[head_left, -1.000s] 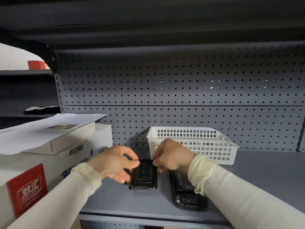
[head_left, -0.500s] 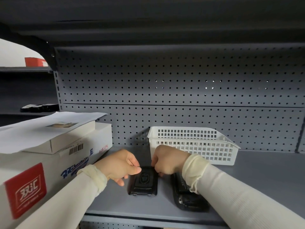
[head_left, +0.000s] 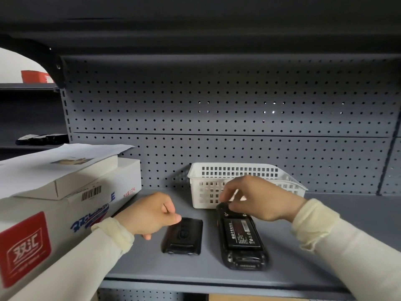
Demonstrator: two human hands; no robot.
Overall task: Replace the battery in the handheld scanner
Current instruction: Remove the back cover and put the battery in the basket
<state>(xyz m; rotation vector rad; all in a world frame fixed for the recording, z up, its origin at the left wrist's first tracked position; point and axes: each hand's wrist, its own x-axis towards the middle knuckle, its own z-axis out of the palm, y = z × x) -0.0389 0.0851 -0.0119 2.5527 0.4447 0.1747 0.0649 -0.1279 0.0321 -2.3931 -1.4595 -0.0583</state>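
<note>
The black handheld scanner (head_left: 243, 255) lies face down on the grey shelf (head_left: 325, 268), its back open. A black battery (head_left: 242, 234) with a white label sits in its bay. The removed black back cover (head_left: 183, 237) lies flat to the scanner's left. My right hand (head_left: 258, 197) hovers over the scanner's far end, fingertips touching its top edge near the battery. My left hand (head_left: 152, 213) rests just left of the cover, fingers loosely curled, thumb tip at the cover's far left corner, holding nothing.
A white perforated plastic basket (head_left: 217, 181) stands behind the scanner against the pegboard back wall (head_left: 217, 116). White cardboard boxes (head_left: 65, 213) with a red label and loose paper on top fill the shelf's left side. The shelf's front edge runs just below the scanner.
Both hands let go of the back cover, which now lies on the shelf. My right hand has moved right onto the scanner's far end, uncovering the battery; my left hand drew back slightly.
</note>
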